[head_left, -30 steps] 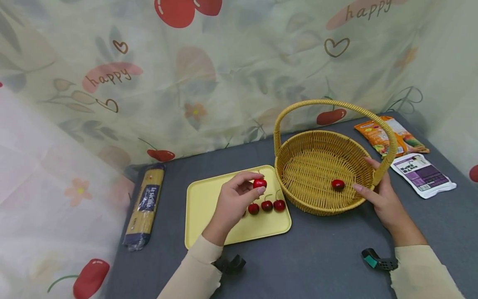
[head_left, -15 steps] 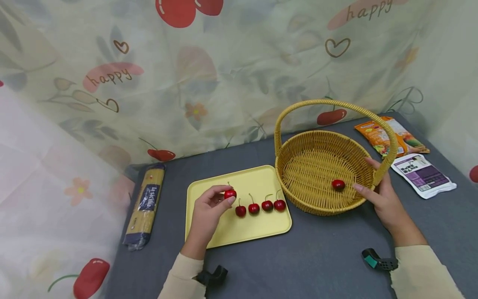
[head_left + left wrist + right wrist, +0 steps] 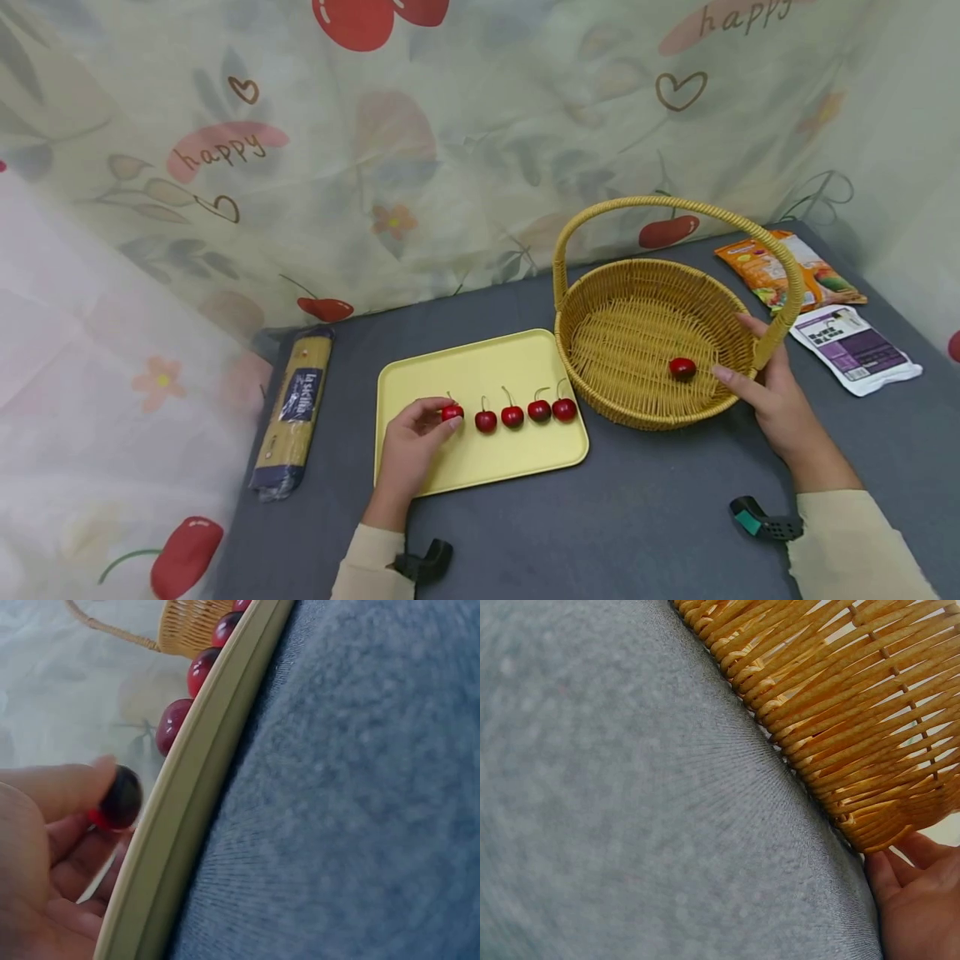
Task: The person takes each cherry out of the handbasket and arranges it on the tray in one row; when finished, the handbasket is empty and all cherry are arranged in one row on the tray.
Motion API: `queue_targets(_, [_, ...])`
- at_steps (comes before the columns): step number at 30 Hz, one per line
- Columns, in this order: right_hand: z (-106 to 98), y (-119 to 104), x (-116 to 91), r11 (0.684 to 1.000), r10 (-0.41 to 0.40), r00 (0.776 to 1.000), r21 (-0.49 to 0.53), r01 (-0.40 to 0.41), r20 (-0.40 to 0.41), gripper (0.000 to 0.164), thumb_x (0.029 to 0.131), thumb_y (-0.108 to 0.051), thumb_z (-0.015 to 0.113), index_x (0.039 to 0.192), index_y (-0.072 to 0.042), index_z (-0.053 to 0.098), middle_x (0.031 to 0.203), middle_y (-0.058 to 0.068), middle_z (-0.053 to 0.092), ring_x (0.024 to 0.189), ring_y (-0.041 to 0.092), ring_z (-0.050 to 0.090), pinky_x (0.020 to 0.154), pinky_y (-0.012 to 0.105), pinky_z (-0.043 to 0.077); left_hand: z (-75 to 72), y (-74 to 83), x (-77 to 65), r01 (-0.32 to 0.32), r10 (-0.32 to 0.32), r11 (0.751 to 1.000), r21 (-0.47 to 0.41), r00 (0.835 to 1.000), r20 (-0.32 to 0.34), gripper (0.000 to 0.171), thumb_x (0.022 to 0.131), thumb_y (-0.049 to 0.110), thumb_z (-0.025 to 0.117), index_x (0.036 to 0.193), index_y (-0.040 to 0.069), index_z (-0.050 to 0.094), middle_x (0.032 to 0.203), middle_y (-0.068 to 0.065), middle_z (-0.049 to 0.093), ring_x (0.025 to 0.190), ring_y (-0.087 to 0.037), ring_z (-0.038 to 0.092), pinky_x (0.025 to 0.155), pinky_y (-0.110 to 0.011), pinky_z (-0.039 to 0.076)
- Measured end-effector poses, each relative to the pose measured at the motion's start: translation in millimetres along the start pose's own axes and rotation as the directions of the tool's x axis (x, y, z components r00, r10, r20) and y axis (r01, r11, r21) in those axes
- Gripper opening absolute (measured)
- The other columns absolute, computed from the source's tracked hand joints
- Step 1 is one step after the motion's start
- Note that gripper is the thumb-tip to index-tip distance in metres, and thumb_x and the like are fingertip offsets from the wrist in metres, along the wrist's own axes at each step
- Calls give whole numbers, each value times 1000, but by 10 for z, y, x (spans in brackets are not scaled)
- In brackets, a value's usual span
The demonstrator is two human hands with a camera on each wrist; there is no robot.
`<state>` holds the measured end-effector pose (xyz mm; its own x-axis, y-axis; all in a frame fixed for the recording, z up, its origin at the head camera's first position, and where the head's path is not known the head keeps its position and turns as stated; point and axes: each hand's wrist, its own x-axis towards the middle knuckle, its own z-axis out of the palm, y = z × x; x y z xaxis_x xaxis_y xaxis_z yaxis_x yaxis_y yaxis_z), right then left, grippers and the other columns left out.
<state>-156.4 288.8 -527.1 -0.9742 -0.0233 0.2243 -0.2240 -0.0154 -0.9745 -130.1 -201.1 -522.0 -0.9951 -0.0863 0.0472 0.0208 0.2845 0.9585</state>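
Note:
Between thumb and fingers, my left hand [image 3: 411,442] pinches a red cherry [image 3: 452,412] with its stem upward, low over the left half of the yellow tray [image 3: 480,467]. The left wrist view shows this cherry [image 3: 122,799] beside the tray's rim. To its right, several stemmed cherries [image 3: 512,417] stand in a row on the tray. My right hand [image 3: 776,408] grips the right rim of the wicker basket [image 3: 637,333], thumb inside, beneath the foot of the arched handle. One cherry [image 3: 682,369] lies inside the basket. In the right wrist view, my right fingers [image 3: 919,847] touch the basket's woven side.
A pack of spaghetti [image 3: 294,408] lies left of the tray. Behind the right hand are an orange snack bag [image 3: 795,271] and a white-and-purple pouch [image 3: 855,348]. A patterned cloth [image 3: 465,167] hangs along the table's back edge.
My left hand has carried its cherry left from near the basket, then down low over the tray at the row's left end. The right hand keeps its grip on the basket.

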Motion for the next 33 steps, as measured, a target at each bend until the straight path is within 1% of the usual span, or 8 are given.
queue_targets(5, [1, -19, 3, 1000, -15, 1000, 8, 15, 1, 78, 107, 5, 59, 171, -18, 22, 166, 22, 21, 143, 23, 40, 104, 14, 38, 0, -10, 1, -44, 41, 994, 95, 999, 24, 23, 93, 11, 90, 115, 13, 82, 106, 0, 77, 92, -24, 68, 77, -30, 53])
queue_targets(10, [-6, -25, 7, 1000, -22, 1000, 7, 22, 7, 78, 107, 6, 58, 172, -17, 22, 165, 22, 22, 142, 23, 41, 103, 14, 39, 14, -9, 5, -64, 58, 985, 161, 998, 40, 21, 93, 11, 90, 112, 14, 83, 103, 3, 77, 89, -21, 68, 77, -30, 53])
queue_targets(13, [-9, -29, 7, 1000, -15, 1000, 0, 15, 3, 77, 107, 5, 59, 172, -18, 23, 166, 21, 23, 142, 24, 41, 103, 15, 40, 20, -14, 8, -67, 60, 980, 186, 997, 42, 20, 93, 13, 90, 111, 14, 83, 102, 3, 77, 88, -20, 68, 76, -30, 53])
queue_targets(20, [-9, -41, -1, 1000, -9, 1000, -26, 10, 12, 77, 108, 2, 58, 172, -18, 21, 167, 23, 21, 145, 23, 39, 105, 14, 37, 19, -25, 19, -63, 56, 976, 207, 998, 38, 20, 92, 10, 90, 111, 12, 82, 106, 1, 75, 93, -18, 68, 80, -30, 53])
queue_targets(24, [-2, -41, -7, 1000, 1, 1000, -30, -1, 6, 77, 108, 1, 59, 172, -19, 22, 167, 22, 22, 144, 24, 39, 105, 14, 37, 15, -30, 14, -66, 57, 975, 214, 997, 45, 21, 93, 12, 90, 111, 12, 82, 105, 1, 75, 91, -18, 67, 79, -30, 53])
queue_targets(33, [-9, -23, -5, 1000, -5, 1000, -30, 6, 6, 77, 108, 2, 59, 172, -19, 22, 167, 22, 23, 144, 23, 40, 104, 14, 38, 12, -25, 14, -79, 69, 976, 205, 996, 55, 27, 94, 13, 89, 120, 11, 80, 107, 0, 75, 93, -19, 67, 80, -30, 52])
